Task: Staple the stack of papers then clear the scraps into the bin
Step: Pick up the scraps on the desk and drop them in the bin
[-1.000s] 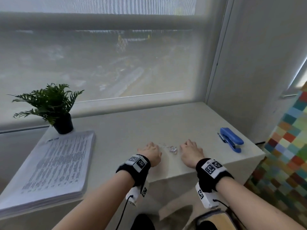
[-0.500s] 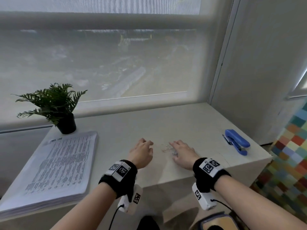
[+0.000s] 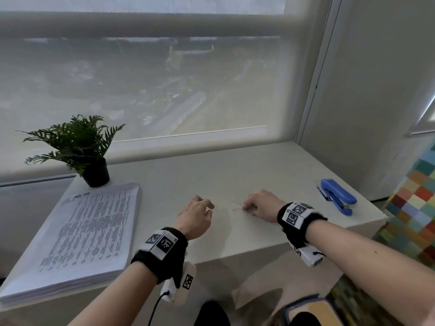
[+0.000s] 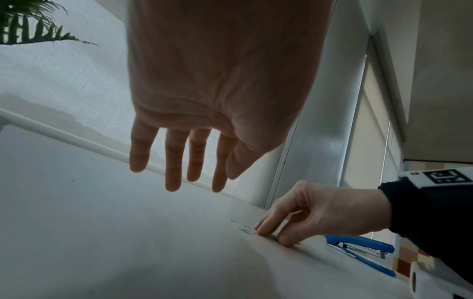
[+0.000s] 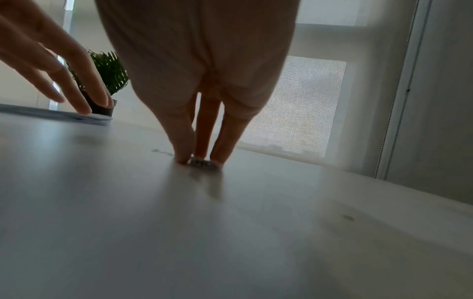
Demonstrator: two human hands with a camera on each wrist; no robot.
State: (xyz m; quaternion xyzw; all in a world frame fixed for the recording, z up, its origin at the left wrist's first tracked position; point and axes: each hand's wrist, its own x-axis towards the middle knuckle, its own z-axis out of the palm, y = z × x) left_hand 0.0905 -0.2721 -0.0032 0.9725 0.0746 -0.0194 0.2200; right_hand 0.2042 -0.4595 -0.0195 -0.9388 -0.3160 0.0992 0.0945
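Note:
Small metal staple scraps lie on the white table between my hands. My right hand stands on its fingertips there and pinches a silvery clump of scraps between thumb and fingers against the tabletop. A few thin bits lie loose just left of it. My left hand hovers a little above the table with straight, spread fingers and holds nothing. The thick stack of printed papers lies at the left. The blue stapler lies at the right.
A potted fern stands behind the paper stack by the window. The table's front edge runs just under my wrists, and its right edge is close to the stapler. A wall closes the right side. No bin is in view.
My left hand drew back to the left and lifted off the table with its fingers spread. My right hand's fingers curled down and closed on the clump of scraps.

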